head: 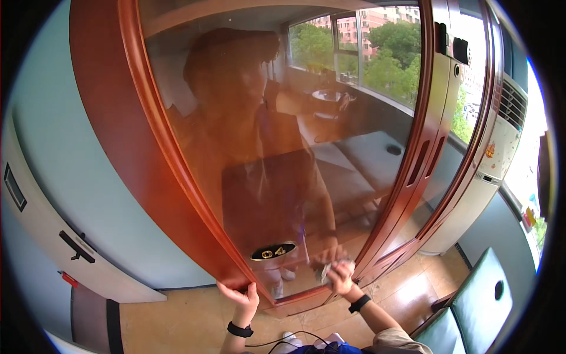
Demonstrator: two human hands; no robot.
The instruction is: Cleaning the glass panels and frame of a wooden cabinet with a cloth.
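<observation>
Before me stands a reddish-brown wooden cabinet (110,146) with a glass door panel (274,208). My right hand (341,278) holds a crumpled greyish cloth (326,273) against the lower right of the glass, its fingers bent over the cloth. At the cabinet's lower left, my left hand (241,298) touches the wooden side near the front edge, thumb and fingers apart and nothing held. A black oval plate (273,251) with gold digits sits low on the glass. Reflections of a person, a window and a padded table cover much of the pane.
A green padded massage table (479,287) with a face hole stands at the lower right. Beyond the cabinet is a floor-standing air conditioner (468,203). On the left is a white door (48,221) with a black handle (77,248). Dark cables (283,340) hang near my feet.
</observation>
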